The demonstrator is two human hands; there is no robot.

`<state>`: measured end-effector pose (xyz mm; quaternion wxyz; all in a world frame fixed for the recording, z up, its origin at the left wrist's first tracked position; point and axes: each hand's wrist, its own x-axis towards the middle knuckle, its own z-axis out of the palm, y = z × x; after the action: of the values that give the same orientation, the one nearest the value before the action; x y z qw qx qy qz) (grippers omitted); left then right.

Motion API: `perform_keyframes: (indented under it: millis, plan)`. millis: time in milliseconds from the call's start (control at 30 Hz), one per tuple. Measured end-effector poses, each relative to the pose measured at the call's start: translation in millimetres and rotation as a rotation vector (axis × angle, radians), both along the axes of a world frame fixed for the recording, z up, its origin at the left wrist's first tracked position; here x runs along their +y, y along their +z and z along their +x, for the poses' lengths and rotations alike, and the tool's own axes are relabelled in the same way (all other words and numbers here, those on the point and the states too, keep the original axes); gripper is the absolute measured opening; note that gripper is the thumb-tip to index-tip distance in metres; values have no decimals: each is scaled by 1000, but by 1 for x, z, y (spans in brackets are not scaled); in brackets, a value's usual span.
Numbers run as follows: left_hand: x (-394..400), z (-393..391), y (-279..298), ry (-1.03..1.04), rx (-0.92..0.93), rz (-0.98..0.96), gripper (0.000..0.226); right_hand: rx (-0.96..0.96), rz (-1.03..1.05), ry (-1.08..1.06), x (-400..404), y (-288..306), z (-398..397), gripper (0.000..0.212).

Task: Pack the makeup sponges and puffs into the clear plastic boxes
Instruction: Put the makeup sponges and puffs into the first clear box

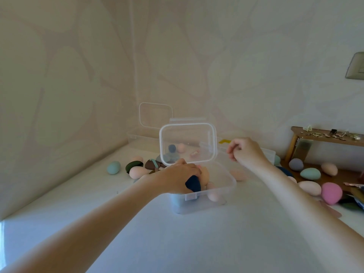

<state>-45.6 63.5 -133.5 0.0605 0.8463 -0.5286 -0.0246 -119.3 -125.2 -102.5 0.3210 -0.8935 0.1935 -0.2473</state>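
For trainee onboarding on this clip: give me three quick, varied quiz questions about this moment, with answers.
1. True or false: the lid of the near box stands open.
2. Which hand presses the dark blue sponge into that box?
3. The pink sponge lies: A) in the box, B) outside it on the right, C) in a hand.

Key: 1 true. 2 the left hand; the right hand hovers beside the lid, fingers curled. 3 B.
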Motion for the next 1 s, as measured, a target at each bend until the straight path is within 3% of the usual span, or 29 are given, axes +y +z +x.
perform_keyframes:
  millis: [67,133,167,333,400,533,633,700,767,833,900,1000]
  plan:
    - [0,0,0,7,0,16,47,330,-264,-12,-14,-12,-4,23]
    - [-1,1,-1,12,0,19,46,621,-345,30,-21,-35,-6,21]
    - [-1,2,-2,12,1,17,45,669,-352,36,-23,-46,-6,21]
    - [0,1,0,26,24,17,46,416,-377,-112,-24,-59,-13,4]
    - [-1,1,0,30,25,23,48,373,-397,-137,-23,-54,-15,12]
    - [-2,4,-2,35,16,62,50,419,-235,-69,-19,-41,-19,33]
    - [-3,6,-3,31,11,81,52,261,-256,-124,-14,-27,-17,27]
    - [-4,8,-4,29,16,71,53,58,0,-46,-5,-10,-17,19]
    - [-4,11,-6,37,40,68,52,-9,393,199,9,9,-20,20]
    - [-5,14,-9,16,26,54,39,188,478,397,21,19,-22,16]
    - [-6,14,-9,-20,-16,49,26,428,287,449,31,18,-19,14]
    - [-6,11,-7,-46,-30,46,23,573,98,423,39,9,-8,17]
